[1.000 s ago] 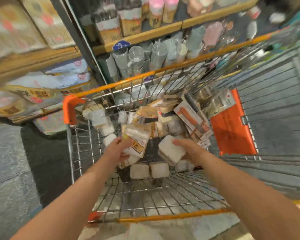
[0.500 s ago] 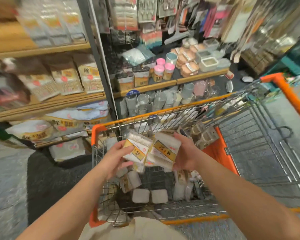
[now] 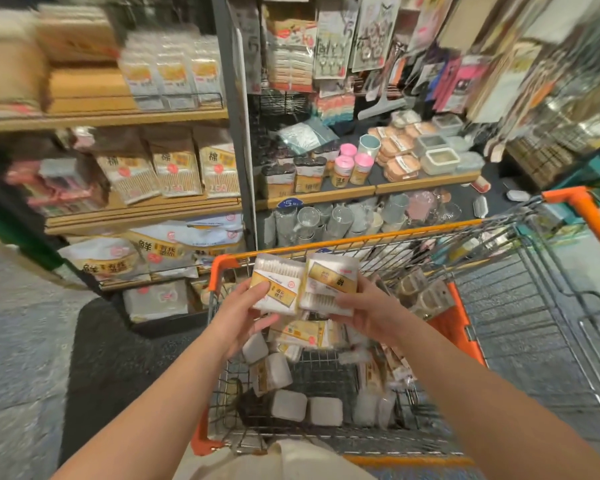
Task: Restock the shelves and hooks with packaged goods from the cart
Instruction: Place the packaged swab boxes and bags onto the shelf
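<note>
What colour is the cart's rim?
Orange, on the cart's rim, seen from the head view.

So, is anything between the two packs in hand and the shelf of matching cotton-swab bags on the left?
Nothing visible: both packs are above the cart's front rim, with open air toward the swab shelf.

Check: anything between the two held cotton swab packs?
Nothing: head view shows left pack and right pack side by side, edges touching or overlapping.
</note>
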The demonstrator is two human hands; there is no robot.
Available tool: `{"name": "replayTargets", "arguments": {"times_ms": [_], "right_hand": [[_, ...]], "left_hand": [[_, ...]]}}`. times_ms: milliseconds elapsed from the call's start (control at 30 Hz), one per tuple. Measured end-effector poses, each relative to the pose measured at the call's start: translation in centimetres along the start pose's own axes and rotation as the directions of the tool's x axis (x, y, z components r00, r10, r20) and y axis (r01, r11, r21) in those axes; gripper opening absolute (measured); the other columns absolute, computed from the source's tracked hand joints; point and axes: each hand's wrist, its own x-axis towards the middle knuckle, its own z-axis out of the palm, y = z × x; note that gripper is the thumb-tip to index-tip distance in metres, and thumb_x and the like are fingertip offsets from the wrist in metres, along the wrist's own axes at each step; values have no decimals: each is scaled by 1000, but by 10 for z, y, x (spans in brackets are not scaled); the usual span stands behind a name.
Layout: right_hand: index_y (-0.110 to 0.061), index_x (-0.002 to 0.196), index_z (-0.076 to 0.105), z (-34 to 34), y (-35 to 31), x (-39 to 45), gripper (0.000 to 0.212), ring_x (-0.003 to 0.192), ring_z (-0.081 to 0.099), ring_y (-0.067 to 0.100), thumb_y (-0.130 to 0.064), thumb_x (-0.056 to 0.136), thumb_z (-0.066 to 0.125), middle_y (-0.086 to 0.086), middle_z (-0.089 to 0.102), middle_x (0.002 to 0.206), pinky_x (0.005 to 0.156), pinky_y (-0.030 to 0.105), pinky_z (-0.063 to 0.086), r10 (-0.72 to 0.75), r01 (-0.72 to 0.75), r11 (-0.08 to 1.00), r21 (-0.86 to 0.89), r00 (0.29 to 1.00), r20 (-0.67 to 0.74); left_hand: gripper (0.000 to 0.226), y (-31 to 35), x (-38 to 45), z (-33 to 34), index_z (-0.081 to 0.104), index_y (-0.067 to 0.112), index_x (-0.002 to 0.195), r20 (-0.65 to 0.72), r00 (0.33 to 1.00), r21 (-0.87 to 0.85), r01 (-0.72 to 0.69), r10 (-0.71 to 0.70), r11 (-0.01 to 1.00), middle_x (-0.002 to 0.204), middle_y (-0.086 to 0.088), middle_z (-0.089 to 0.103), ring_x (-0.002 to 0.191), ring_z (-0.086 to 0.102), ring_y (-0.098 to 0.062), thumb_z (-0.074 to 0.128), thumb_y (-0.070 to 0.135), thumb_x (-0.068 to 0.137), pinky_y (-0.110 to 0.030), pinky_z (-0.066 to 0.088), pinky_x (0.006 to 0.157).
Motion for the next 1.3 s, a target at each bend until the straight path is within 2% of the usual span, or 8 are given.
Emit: {"name": "replayTargets", "arguments": {"times_ms": [133,300,567,667,800,1000,1133,1300], "right_hand": [[-12,137,38,11,-3,5,79,99,67,34,3,65,68,18,60,121,66,36,59,-67,67,998,3,996,-52],[-12,131,47,24,-12,2,65,102,67,33,-6,70,68,14,65,115,69,35,61,-158,156,987,-27,984,-84],[-19,121,62,81,-32,-6,46,96,67,21,-28,76,65,4,72,102,83,40,53,-209,180,888,-423,978,-24],[-9,127,47,109,-34,2,44,89,70,24,-12,87,65,9,70,101,66,31,59,-223,188,892,-412,974,-36],[-12,127,39,153,-30,17,41,101,69,32,-5,92,59,16,65,115,92,53,54,-170,133,893,-430,984,-48],[-15,126,46,228,-6,39,42,89,70,22,6,90,54,13,65,113,65,26,54,-240,199,897,-394,969,-57],[-12,129,38,277,16,65,50,88,66,27,11,88,55,16,61,110,78,41,52,-284,237,919,-317,952,-111],[0,121,54,328,27,84,25,95,70,28,-3,97,51,14,72,102,87,48,56,-357,338,930,-144,925,-130]], "left_hand": [[56,9,-4,-2,54,11,127,70,997,0,-15,15,1000,114,-11,71,106,68,-26,75,10,75,-35,59,85],[51,27,-13,-4,53,13,123,138,989,-3,-61,60,998,111,-13,72,102,69,-28,57,-14,81,-32,60,80],[65,62,-28,-49,47,6,133,32,983,-81,-175,178,981,121,-17,67,103,69,-28,73,0,74,-33,59,84],[74,81,-41,-78,51,10,129,8,976,-105,-216,218,971,121,-17,67,100,70,-26,84,10,62,-31,61,76],[60,100,-57,-116,48,9,132,-5,973,-93,-231,231,969,116,-13,69,98,70,-24,69,6,76,-31,61,77],[43,136,-80,-185,49,11,131,-3,974,-29,-224,224,974,117,-12,70,95,71,-20,54,2,89,-31,61,76],[42,156,-96,-237,52,18,128,-19,973,3,-231,231,973,108,-3,73,98,71,-17,57,10,87,-31,59,81],[34,174,-113,-282,53,23,128,-53,971,-3,-233,233,972,111,-2,73,106,67,-21,50,9,97,-34,56,85]]}}
